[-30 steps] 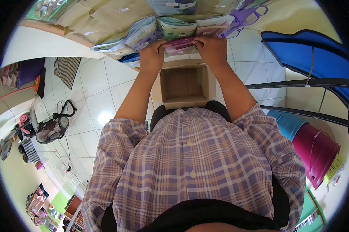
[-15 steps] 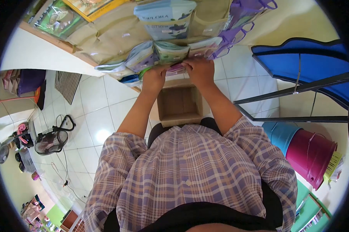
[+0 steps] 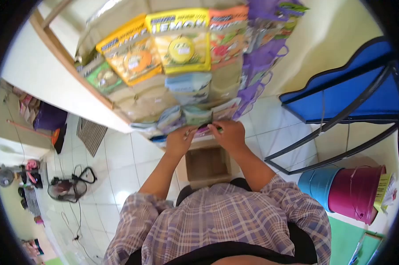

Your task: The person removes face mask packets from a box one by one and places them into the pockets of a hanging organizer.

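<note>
My left hand is closed at the bottom row of a beige hanging pocket organizer. Opposite it, my right hand has its thumb and fingers pinched at the same row. Between the hands shows a strip of a pink-purple packet; what exactly the fingertips grip is too small to tell. Just above, pale packets fill a row of pockets, and a light blue packet sits higher. A cardboard box, its top uncovered, lies below my hands.
Yellow lemon, orange and red-fruit packets hang in upper pockets. A blue panel on a black metal frame stands at right, above blue and magenta buckets. A fan with cords stands at left.
My view has tilted up, so the organizer's upper rows of packets now show and everything sits lower. Both hands stay at the bottom row, close together.
</note>
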The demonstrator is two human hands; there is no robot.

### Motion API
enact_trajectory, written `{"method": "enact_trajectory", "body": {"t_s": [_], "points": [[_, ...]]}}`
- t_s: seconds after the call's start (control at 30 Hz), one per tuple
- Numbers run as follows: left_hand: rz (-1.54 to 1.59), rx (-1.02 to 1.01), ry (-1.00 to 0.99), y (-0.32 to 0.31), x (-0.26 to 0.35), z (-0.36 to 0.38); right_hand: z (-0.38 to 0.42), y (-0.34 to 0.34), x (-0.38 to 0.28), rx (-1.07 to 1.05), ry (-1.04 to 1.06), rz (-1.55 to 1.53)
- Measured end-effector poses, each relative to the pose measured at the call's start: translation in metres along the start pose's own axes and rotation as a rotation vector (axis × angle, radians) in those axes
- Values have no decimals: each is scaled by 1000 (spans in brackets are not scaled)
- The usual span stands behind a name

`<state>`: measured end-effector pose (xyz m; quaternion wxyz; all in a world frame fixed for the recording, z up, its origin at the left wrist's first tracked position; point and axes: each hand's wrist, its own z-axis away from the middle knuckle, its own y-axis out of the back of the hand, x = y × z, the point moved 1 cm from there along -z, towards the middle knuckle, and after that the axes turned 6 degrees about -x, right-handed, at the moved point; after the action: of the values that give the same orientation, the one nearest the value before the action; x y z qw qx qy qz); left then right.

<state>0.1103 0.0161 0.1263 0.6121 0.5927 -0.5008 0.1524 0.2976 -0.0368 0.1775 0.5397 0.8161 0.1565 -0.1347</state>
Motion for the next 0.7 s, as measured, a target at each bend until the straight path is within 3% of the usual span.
{"method": "enact_trajectory", "body": {"t_s": [0.17, 0.23, 0.47, 0.6, 0.7], "points": [[82, 20, -67, 72, 30, 10, -23, 86, 0, 143, -62, -59], [79, 48, -77, 102, 40, 4, -41, 115, -2, 188, -247, -146], [183, 47, -53, 152, 87, 12, -97, 209, -21, 351, -252, -247], [239, -37, -100, 152, 91, 18, -146, 248, -23, 565, 140, 174], [172, -107, -98, 140, 93, 29, -182, 273, -23, 628, 294, 444]]}}
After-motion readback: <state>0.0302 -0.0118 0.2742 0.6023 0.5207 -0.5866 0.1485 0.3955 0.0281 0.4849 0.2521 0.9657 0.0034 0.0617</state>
